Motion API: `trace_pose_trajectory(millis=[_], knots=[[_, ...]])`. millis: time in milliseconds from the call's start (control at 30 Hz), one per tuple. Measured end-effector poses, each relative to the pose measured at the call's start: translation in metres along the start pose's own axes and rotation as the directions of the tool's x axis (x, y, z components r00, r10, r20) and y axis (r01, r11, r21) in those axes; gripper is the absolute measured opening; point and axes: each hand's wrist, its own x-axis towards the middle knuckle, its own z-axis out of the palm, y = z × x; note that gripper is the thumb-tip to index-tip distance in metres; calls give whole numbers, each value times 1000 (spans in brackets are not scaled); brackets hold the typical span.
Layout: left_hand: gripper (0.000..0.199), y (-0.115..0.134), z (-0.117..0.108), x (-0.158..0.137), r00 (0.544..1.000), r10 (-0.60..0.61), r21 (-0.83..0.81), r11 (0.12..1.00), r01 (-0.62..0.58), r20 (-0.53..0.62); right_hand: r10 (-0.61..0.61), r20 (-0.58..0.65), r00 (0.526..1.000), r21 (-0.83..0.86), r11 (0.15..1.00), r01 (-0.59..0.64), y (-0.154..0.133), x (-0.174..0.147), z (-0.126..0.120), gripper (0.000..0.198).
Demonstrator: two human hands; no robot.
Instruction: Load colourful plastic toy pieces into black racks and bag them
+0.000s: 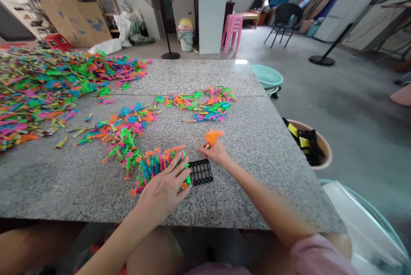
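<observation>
A black plastic grid rack [201, 172] lies on the speckled stone table; its right part shows bare cells. Over its left part stand rows of small colourful plastic toys [154, 164] in orange, blue, pink and green. My left hand [165, 183] rests on these toys with its fingers stretched out. Just beyond the rack's right end, my right hand [217, 152] pinches an orange plastic toy [213, 136] with a short yellowish tube on it. The toy's exact kind cannot be made out.
A large heap of similar toys [48, 82] covers the table's far left. Smaller piles lie at centre-left [128, 125] and behind the rack [205, 104]. Right of the table edge are a pink basin [326, 149] with black and yellow items and a turquoise basin [268, 76].
</observation>
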Motion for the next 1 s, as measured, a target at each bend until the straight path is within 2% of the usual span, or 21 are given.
trace_pose_trajectory(millis=[33, 100, 167, 233, 333, 467, 533, 633, 867, 1000], knots=[[23, -1, 0, 0, 1000, 1, -5, 1000, -1, 3, 9, 27, 1000, 82, 997, -11, 3, -10, 0, 14], [21, -1, 0, -1, 1000, -7, -15, 1000, 7, 14, -74, 40, 996, 151, 986, 67, 7, -24, -1, 5], [21, -1, 0, 0, 999, -37, -28, 999, 37, 25, -227, 64, 972, 134, 967, 217, 8, -29, -4, 10], [21, -1, 0, 0, 997, -64, -43, 997, 65, 33, -307, 151, 939, 113, 950, 292, 7, -26, -3, 17], [21, 1, -1, 1, 996, -86, -51, 995, 87, 29, -292, 246, 924, 145, 954, 263, 3, -16, 9, 16], [15, 3, -3, 2, 994, -100, -23, 995, 101, 53, -317, 250, 915, 171, 944, 281, -5, -9, 28, 25], [13, 4, -4, 2, 994, -96, -9, 995, 97, 59, -342, 225, 912, 82, 940, 332, -8, -9, 31, 27], [15, 4, -3, 3, 995, -83, 10, 997, 83, 50, -358, 199, 912, -135, 912, 388, -12, -11, 32, 17], [22, 5, -4, 3, 996, -85, 51, 995, 84, 35, -371, 305, 877, -368, 804, 468, -22, -17, 29, 13], [32, 6, -3, 3, 999, -45, 96, 994, 42, 23, -284, 308, 908, -479, 778, 406, -38, -21, 25, 13]])
